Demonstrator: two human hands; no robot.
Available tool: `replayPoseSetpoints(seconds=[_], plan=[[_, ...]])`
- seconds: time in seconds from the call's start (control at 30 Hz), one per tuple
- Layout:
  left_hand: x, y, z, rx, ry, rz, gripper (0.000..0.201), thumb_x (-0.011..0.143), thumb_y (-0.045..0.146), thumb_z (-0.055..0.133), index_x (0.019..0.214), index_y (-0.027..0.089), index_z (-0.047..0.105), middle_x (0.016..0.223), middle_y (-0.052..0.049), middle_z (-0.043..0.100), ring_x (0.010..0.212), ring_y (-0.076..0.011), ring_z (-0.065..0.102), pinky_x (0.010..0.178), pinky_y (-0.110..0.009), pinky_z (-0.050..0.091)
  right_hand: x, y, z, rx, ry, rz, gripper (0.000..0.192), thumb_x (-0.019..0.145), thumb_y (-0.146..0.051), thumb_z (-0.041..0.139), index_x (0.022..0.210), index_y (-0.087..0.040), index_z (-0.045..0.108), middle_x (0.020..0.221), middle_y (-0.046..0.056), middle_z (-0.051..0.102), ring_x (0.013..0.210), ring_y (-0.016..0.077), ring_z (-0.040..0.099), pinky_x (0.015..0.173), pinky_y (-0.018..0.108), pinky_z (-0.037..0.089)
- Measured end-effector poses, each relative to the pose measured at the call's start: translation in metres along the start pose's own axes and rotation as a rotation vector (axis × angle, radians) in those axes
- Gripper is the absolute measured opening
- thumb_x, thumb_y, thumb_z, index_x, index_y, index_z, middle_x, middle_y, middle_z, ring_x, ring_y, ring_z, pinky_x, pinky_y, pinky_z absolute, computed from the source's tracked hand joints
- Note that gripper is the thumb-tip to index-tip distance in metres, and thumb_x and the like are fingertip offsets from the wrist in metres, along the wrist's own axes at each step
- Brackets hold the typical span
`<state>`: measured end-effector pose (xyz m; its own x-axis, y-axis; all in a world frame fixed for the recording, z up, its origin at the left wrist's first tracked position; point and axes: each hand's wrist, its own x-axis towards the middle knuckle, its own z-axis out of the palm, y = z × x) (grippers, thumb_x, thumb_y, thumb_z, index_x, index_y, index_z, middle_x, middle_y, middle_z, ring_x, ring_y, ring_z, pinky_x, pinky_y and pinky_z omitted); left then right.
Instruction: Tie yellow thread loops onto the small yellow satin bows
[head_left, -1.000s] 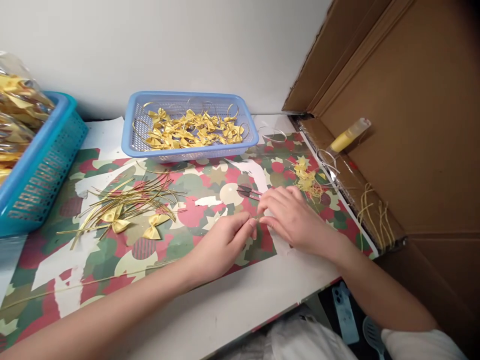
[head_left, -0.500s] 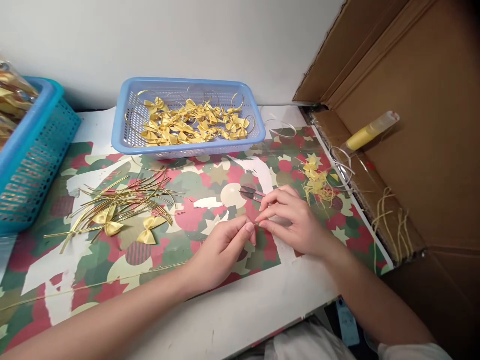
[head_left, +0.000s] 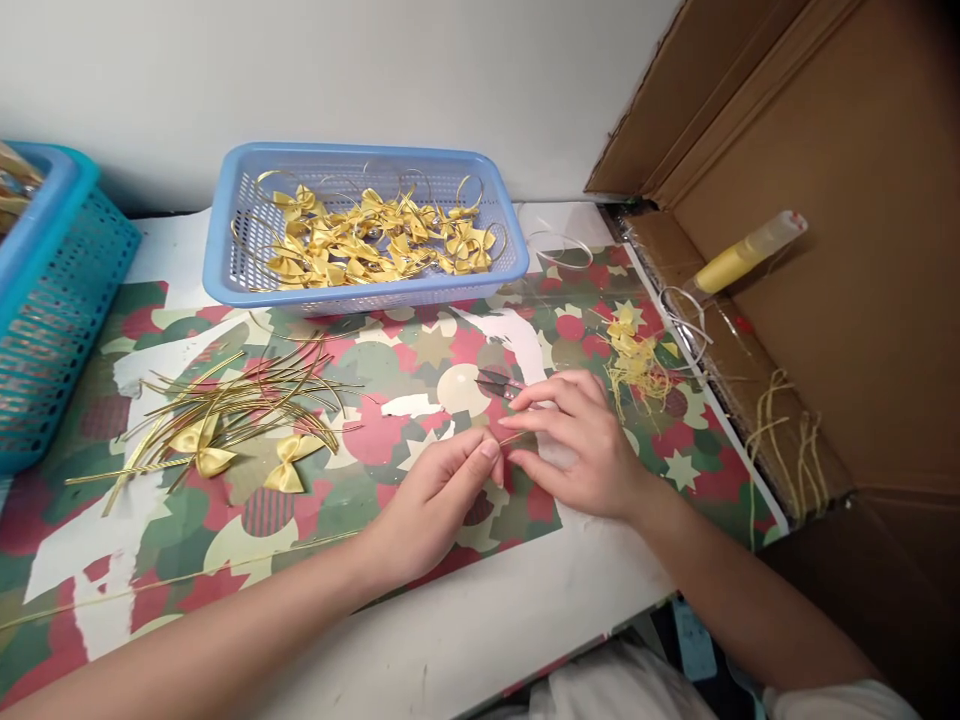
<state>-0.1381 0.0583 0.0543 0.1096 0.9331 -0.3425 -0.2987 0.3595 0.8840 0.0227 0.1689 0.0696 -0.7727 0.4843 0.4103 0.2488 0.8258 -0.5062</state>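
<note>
A white table (head_left: pixel 480 630) carries a patterned red-green sheet (head_left: pixel 390 480); far stands a blue basket (head_left: pixel 360 295), left a teal basket (head_left: pixel 52 300), loose gold strips (head_left: pixel 240 395) between

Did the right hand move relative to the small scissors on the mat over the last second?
No real shift: the right hand still sits just right of the small scissors, fingertips meeting the left hand over a thin gold strip. The camera moved instead.

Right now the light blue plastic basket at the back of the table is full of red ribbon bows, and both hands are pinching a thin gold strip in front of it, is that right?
Not quite. The head view shows yellow-gold ribbon bows in the light blue plastic basket, not red ones. The rest holds: the left hand and right hand pinch a thin gold strip in front of it.
</note>
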Motion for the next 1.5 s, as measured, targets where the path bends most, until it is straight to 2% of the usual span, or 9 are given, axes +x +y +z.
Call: replayPoseSetpoints(seconds=[0.2, 0.37, 0.6, 0.83, 0.93, 1.03, 1.23, 1.37, 1.5], plan=[[0.002, 0.001, 0.001, 0.0, 0.002, -0.014, 0.043, 0.096, 0.053, 0.046, 0.072, 0.018, 0.047, 0.059, 0.007, 0.028, 0.051, -0.0082, 0.026, 0.048, -0.021, 0.022, -0.003, 0.005, 0.004, -0.134, 0.132, -0.136, 0.011, 0.09, -0.02, 0.064, 0.086, -0.026, 0.072, 0.088, -0.001, 0.073, 0.088, 0.0184, 0.055, 0.08, 0.038, 0.035], [0.001, 0.0, -0.001, -0.109, 0.046, -0.018, 0.043, 0.094, 0.053, 0.049, 0.071, 0.017, 0.046, 0.061, 0.006, 0.025, 0.053, -0.0086, 0.02, 0.048, -0.022, 0.019, -0.001, 0.005, 0.002, -0.046, 0.15, -0.091, 0.012, 0.088, -0.021, 0.065, 0.081, -0.026, 0.073, 0.08, 0.001, 0.068, 0.085, 0.0183, 0.051, 0.079, 0.036, 0.038], [0.008, 0.001, -0.002, -0.363, 0.154, 0.112, 0.028, 0.09, 0.04, 0.063, 0.075, 0.017, 0.059, 0.07, 0.001, 0.051, 0.059, -0.009, 0.038, 0.058, -0.023, 0.034, -0.003, 0.001, 0.005, -0.105, 0.086, -0.142, 0.016, 0.085, -0.017, 0.063, 0.073, -0.023, 0.071, 0.067, 0.0, 0.06, 0.079, 0.0161, 0.049, 0.076, 0.036, 0.032], [0.008, -0.001, -0.001, -0.185, 0.28, 0.093, 0.028, 0.08, 0.044, 0.075, 0.083, 0.017, 0.076, 0.062, 0.001, 0.056, 0.06, -0.0096, 0.044, 0.066, -0.026, 0.045, -0.005, 0.001, 0.0, -0.167, 0.037, -0.253, 0.021, 0.089, -0.019, 0.058, 0.077, -0.028, 0.071, 0.064, -0.001, 0.056, 0.077, 0.0161, 0.047, 0.077, 0.038, 0.028], [0.006, -0.001, -0.001, -0.092, 0.273, 0.051, 0.026, 0.08, 0.042, 0.074, 0.086, 0.018, 0.079, 0.055, 0.002, 0.052, 0.057, -0.0108, 0.048, 0.055, -0.024, 0.045, -0.004, 0.001, -0.004, -0.177, 0.102, -0.31, 0.02, 0.087, -0.014, 0.059, 0.079, -0.029, 0.07, 0.061, -0.001, 0.055, 0.075, 0.0166, 0.045, 0.076, 0.038, 0.028], [0.004, 0.0, 0.002, 0.039, 0.207, 0.041, 0.021, 0.08, 0.038, 0.073, 0.085, 0.018, 0.08, 0.066, -0.002, 0.063, 0.052, -0.0103, 0.05, 0.045, -0.022, 0.043, -0.005, 0.003, -0.005, -0.185, 0.161, -0.321, 0.023, 0.085, -0.011, 0.06, 0.084, -0.03, 0.072, 0.058, -0.001, 0.051, 0.074, 0.0173, 0.044, 0.074, 0.038, 0.027], [0.001, 0.003, 0.004, 0.211, 0.114, 0.144, 0.02, 0.084, 0.032, 0.07, 0.075, 0.015, 0.075, 0.061, -0.003, 0.062, 0.051, -0.0108, 0.051, 0.046, -0.022, 0.044, -0.006, 0.003, -0.001, -0.088, 0.068, -0.193, 0.017, 0.091, -0.02, 0.06, 0.084, -0.029, 0.073, 0.062, -0.001, 0.052, 0.077, 0.0175, 0.047, 0.075, 0.038, 0.028], [0.002, 0.003, 0.002, 0.139, 0.077, 0.194, 0.023, 0.087, 0.033, 0.065, 0.075, 0.014, 0.071, 0.071, -0.004, 0.062, 0.058, -0.0109, 0.052, 0.047, -0.021, 0.045, -0.003, -0.001, -0.002, 0.212, -0.065, 0.051, 0.013, 0.09, -0.025, 0.061, 0.08, -0.023, 0.068, 0.073, 0.001, 0.056, 0.08, 0.0172, 0.047, 0.077, 0.034, 0.038], [0.002, 0.003, -0.001, 0.09, 0.09, 0.231, 0.021, 0.088, 0.031, 0.065, 0.074, 0.016, 0.068, 0.078, -0.005, 0.063, 0.068, -0.0131, 0.057, 0.054, -0.022, 0.049, -0.001, -0.001, -0.004, 0.395, -0.24, 0.13, 0.003, 0.089, -0.021, 0.062, 0.09, -0.021, 0.059, 0.088, 0.002, 0.058, 0.089, 0.0171, 0.049, 0.084, 0.034, 0.042]])
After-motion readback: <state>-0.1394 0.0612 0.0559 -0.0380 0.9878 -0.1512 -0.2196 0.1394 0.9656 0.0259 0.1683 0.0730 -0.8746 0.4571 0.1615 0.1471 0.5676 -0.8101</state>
